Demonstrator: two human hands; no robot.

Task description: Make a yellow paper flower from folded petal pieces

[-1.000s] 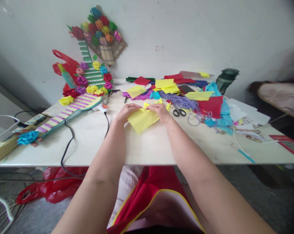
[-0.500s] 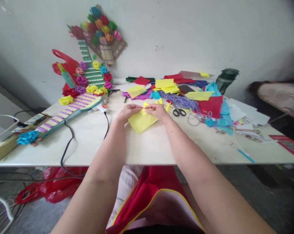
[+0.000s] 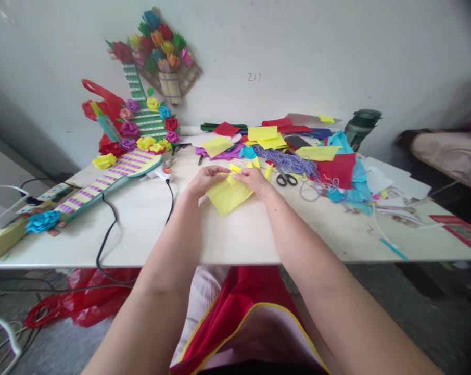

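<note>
Between my hands a yellow sheet of crepe paper (image 3: 228,197) hangs just over the table, one corner pointing toward me. My left hand (image 3: 207,179) pinches its upper left edge. On the upper right, my right hand (image 3: 254,179) grips the same sheet with closed fingers. A small folded part of the paper stands up between the fingertips. Just beyond my right hand lie small yellow paper pieces (image 3: 268,171). A pair of scissors (image 3: 287,180) with black handles rests to the right of them.
Coloured paper sheets (image 3: 264,134) and purple yarn (image 3: 288,160) are heaped at the back. A dark bottle (image 3: 362,127) stands behind them. At left are a guitar-shaped craft with paper flowers (image 3: 110,177), a glue gun (image 3: 161,174) with a black cord, and a power strip (image 3: 9,237).
Both hands keep hold of the yellow paper in nearly the same place. The folded part between the fingertips has shifted slightly, and the view has moved a little.
</note>
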